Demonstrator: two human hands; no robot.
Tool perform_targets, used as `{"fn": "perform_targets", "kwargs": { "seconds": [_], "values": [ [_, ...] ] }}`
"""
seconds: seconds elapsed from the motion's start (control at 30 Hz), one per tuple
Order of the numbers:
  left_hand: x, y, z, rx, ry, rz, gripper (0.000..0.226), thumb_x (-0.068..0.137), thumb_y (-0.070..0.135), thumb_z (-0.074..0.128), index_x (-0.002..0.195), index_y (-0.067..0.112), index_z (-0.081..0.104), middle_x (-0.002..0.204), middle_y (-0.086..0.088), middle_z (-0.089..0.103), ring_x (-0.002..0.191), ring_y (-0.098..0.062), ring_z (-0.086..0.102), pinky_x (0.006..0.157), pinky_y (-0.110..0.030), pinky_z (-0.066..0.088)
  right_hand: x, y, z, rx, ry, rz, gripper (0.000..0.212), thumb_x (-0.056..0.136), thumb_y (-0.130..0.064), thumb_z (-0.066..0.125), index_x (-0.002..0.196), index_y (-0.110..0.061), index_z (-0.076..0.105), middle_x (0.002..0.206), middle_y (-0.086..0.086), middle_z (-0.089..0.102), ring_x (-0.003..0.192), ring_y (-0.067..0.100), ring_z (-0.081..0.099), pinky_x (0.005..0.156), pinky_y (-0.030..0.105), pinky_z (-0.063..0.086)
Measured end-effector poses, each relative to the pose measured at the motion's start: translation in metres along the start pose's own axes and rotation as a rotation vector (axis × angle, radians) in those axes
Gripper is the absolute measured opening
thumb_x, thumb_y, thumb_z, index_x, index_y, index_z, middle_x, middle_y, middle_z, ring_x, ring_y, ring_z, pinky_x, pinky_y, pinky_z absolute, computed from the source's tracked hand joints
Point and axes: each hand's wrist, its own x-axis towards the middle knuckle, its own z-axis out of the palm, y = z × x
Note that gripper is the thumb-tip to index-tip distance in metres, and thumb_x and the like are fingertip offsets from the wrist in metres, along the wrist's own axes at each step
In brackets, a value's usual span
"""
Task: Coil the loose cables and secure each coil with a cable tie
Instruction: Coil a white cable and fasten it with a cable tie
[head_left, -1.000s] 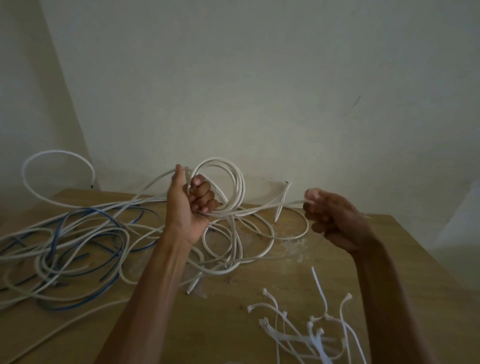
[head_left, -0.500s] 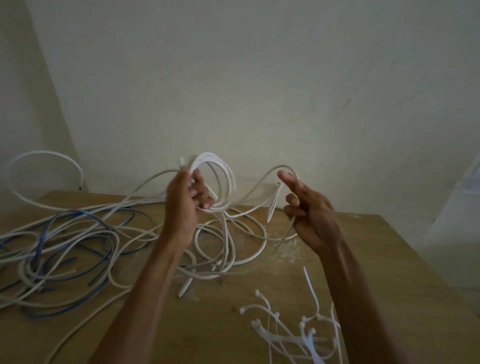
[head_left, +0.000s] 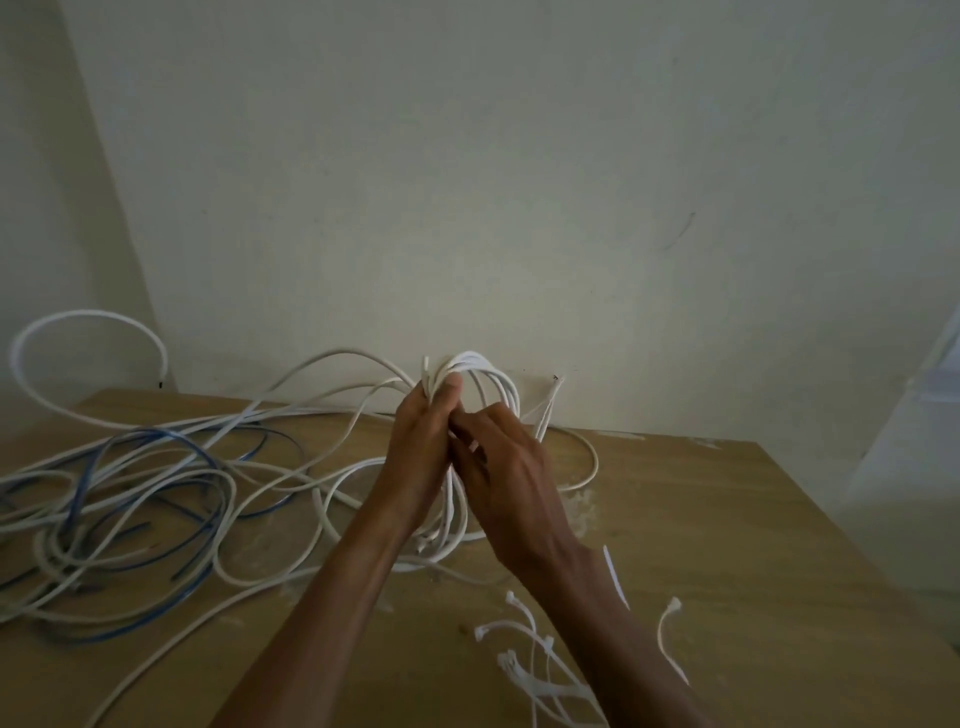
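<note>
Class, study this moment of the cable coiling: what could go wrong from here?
The left hand grips the white coil, which shows no tie; a slack grip could let loops spring apart. Its loose length runs into the blue-and-white tangle, so pulling may snag. The cable ties lie on the table, needing a free hand.

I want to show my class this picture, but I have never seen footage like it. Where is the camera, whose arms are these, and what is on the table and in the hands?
There is no machine: a person works with bare hands, and the camera sits on their head, looking forward and down. So the forearms are the wearer's own. The left hand grips a coil of white cable near its top. The right hand has its fingers at the same loops; whether it grips them is hidden. On the wooden table lie tangled white cables, a blue cable and, nearest the camera, loose white cable ties.
</note>
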Motion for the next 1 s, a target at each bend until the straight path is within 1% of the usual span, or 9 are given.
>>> {"fn": "perform_targets", "kwargs": {
  "seconds": [0.07, 0.17, 0.3, 0.37, 0.47, 0.63, 0.77, 0.9, 1.0],
  "values": [
    [0.001, 0.002, 0.002, -0.088, 0.052, -0.052, 0.038, 0.107, 0.028, 0.048, 0.072, 0.015, 0.051, 0.058, 0.001, 0.045, 0.051, -0.012, 0.047, 0.051, -0.025, 0.044, 0.004, 0.004, -0.008, 0.163, -0.107, 0.168, 0.027, 0.096, -0.025, 0.068, 0.121, -0.023, 0.057, 0.092, -0.011, 0.064, 0.07, 0.0, 0.057, 0.063, 0.017, 0.045],
    [0.016, 0.012, -0.013, -0.418, 0.166, -0.131, 0.041, 0.109, 0.035, 0.041, 0.071, 0.019, 0.042, 0.053, 0.006, 0.036, 0.043, -0.009, 0.036, 0.047, -0.023, 0.039, 0.01, 0.024, -0.035, 0.352, -0.48, 0.327, 0.032, 0.091, -0.022, 0.075, 0.117, -0.02, 0.058, 0.076, -0.005, 0.068, 0.062, -0.001, 0.061, 0.06, 0.018, 0.048],
    [0.031, 0.019, -0.052, -0.744, 0.2, -0.07, 0.042, 0.107, 0.039, 0.04, 0.073, 0.014, 0.047, 0.057, 0.002, 0.051, 0.058, -0.015, 0.062, 0.066, -0.028, 0.061, 0.014, 0.067, -0.067, 0.337, -0.578, 0.355, 0.004, 0.094, -0.02, 0.07, 0.096, -0.018, 0.073, 0.078, 0.004, 0.072, 0.069, 0.011, 0.067, 0.069, 0.032, 0.057],
    [0.032, 0.019, -0.059, -0.78, 0.164, -0.054, 0.042, 0.107, 0.039, 0.041, 0.073, 0.014, 0.047, 0.053, 0.002, 0.049, 0.057, -0.014, 0.061, 0.064, -0.027, 0.06, 0.011, 0.08, -0.074, 0.266, -0.564, 0.378, 0.009, 0.095, -0.025, 0.069, 0.088, -0.019, 0.072, 0.077, 0.003, 0.073, 0.07, 0.015, 0.068, 0.073, 0.038, 0.056],
    [0.031, 0.019, -0.051, -0.712, 0.138, -0.074, 0.041, 0.107, 0.039, 0.041, 0.072, 0.019, 0.04, 0.047, 0.008, 0.029, 0.036, -0.005, 0.029, 0.036, -0.018, 0.03, 0.009, 0.089, -0.076, 0.356, -0.405, 0.471, 0.015, 0.097, -0.024, 0.066, 0.087, -0.014, 0.07, 0.068, 0.002, 0.066, 0.063, 0.026, 0.059, 0.065, 0.039, 0.053],
    [0.025, 0.02, -0.04, -0.557, 0.119, -0.078, 0.045, 0.105, 0.047, 0.044, 0.068, 0.021, 0.044, 0.045, 0.008, 0.025, 0.036, -0.006, 0.019, 0.036, -0.021, 0.019, 0.011, 0.091, -0.073, 0.608, -0.046, 0.65, 0.013, 0.086, -0.02, 0.076, 0.091, -0.009, 0.072, 0.064, 0.002, 0.052, 0.054, 0.015, 0.037, 0.046, 0.026, 0.027],
    [0.033, 0.025, -0.063, -0.578, 0.192, -0.025, 0.045, 0.106, 0.048, 0.041, 0.07, 0.021, 0.044, 0.045, 0.009, 0.026, 0.035, -0.005, 0.021, 0.035, -0.02, 0.023, 0.004, 0.105, -0.096, 0.434, -0.394, 0.731, 0.037, 0.085, -0.043, 0.068, 0.078, -0.008, 0.071, 0.053, -0.012, 0.046, 0.049, 0.008, 0.032, 0.044, 0.02, 0.027],
    [0.03, 0.022, -0.064, -0.487, 0.195, -0.011, 0.046, 0.105, 0.051, 0.041, 0.071, 0.021, 0.043, 0.047, 0.008, 0.025, 0.037, -0.006, 0.02, 0.037, -0.021, 0.023, 0.003, 0.123, -0.102, 0.98, -0.291, 0.917, 0.034, 0.094, -0.04, 0.057, 0.08, -0.009, 0.062, 0.061, -0.005, 0.027, 0.048, 0.005, 0.024, 0.037, 0.015, 0.021],
    [0.018, 0.017, -0.036, -0.361, 0.104, 0.015, 0.046, 0.104, 0.054, 0.038, 0.073, 0.02, 0.044, 0.05, 0.007, 0.025, 0.04, -0.008, 0.02, 0.04, -0.023, 0.025, 0.012, 0.112, -0.096, 1.35, -0.096, 0.927, 0.029, 0.097, -0.02, 0.049, 0.114, 0.0, 0.062, 0.073, -0.002, 0.046, 0.057, 0.005, 0.038, 0.045, 0.015, 0.035]
  ]
}}
